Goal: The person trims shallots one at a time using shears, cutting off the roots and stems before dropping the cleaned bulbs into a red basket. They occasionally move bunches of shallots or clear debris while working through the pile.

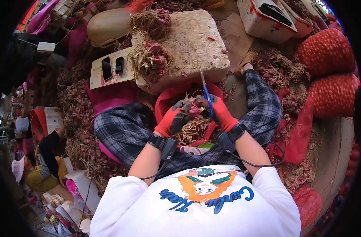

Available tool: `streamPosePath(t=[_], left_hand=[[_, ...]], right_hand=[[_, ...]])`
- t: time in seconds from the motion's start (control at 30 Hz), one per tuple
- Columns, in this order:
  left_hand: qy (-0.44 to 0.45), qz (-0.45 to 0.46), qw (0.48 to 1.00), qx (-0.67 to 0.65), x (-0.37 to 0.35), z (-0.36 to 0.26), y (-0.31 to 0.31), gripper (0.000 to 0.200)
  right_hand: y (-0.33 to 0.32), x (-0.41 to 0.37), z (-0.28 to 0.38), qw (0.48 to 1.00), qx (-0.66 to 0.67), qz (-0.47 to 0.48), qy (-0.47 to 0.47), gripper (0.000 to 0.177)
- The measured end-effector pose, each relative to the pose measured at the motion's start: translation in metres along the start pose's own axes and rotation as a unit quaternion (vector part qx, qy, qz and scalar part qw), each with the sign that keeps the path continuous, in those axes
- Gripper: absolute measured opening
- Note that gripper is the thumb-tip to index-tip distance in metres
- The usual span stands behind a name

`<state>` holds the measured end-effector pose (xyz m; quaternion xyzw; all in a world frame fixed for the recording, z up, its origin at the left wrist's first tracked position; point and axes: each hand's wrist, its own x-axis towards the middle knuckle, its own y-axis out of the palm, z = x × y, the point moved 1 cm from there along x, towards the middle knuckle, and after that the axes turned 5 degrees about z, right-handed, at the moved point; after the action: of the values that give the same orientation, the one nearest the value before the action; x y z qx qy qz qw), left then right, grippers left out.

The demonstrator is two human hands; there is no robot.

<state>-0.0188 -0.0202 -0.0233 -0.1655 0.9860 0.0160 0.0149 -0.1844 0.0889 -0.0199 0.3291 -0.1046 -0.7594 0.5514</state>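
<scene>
Both hands wear red and dark grey gloves and are close together above a red basket (161, 104) between the legs. My left hand (176, 116) is closed on a small bunch of reddish shallots (195, 108). Blue-handled scissors (206, 93) are in my right hand (218, 108), its fingers wrapped around the handles, with the blades pointing up and away. The right fingers are beside the shallots. Dry roots and stalks (190, 132) lie in the basket below the hands.
Ahead stands a worn foam block (188, 43) with shallot bunches (150, 59) on its left edge. Two dark phones (106, 68) rest on a board. Shallot heaps (75, 114) lie left; filled red net sacks (324, 51) are at right. Another person's arm (50, 148) shows far left.
</scene>
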Motion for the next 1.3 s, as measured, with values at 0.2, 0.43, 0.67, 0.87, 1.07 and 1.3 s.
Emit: streamPosePath(t=[0.2,0.43,0.67,0.87,1.07,1.3], left_hand=[[0.062,-0.001,0.984,0.169,-0.004,-0.001,-0.001,0.035],[-0.04,-0.037,0.981,-0.188,0.003,-0.003,0.001,0.034],[-0.046,-0.05,0.972,-0.226,0.001,0.001,-0.003,0.035],[0.041,-0.076,0.971,-0.221,0.004,-0.001,0.004,0.048],[-0.109,-0.043,0.909,-0.401,0.004,-0.014,0.008,0.054],[-0.066,-0.008,0.928,-0.366,0.003,-0.02,0.005,0.048]], right_hand=[[-0.011,-0.002,-0.018,0.995,0.084,0.022,0.058,0.027],[0.0,0.001,-0.007,0.997,0.082,-0.009,0.004,0.027],[-0.013,0.005,-0.016,0.995,0.1,-0.011,-0.016,0.029],[0.017,-0.009,0.007,0.991,-0.097,0.004,-0.088,0.038],[0.014,-0.006,0.001,0.921,-0.293,-0.047,-0.252,0.046],[0.021,-0.015,0.014,0.954,-0.22,0.002,-0.202,0.043]])
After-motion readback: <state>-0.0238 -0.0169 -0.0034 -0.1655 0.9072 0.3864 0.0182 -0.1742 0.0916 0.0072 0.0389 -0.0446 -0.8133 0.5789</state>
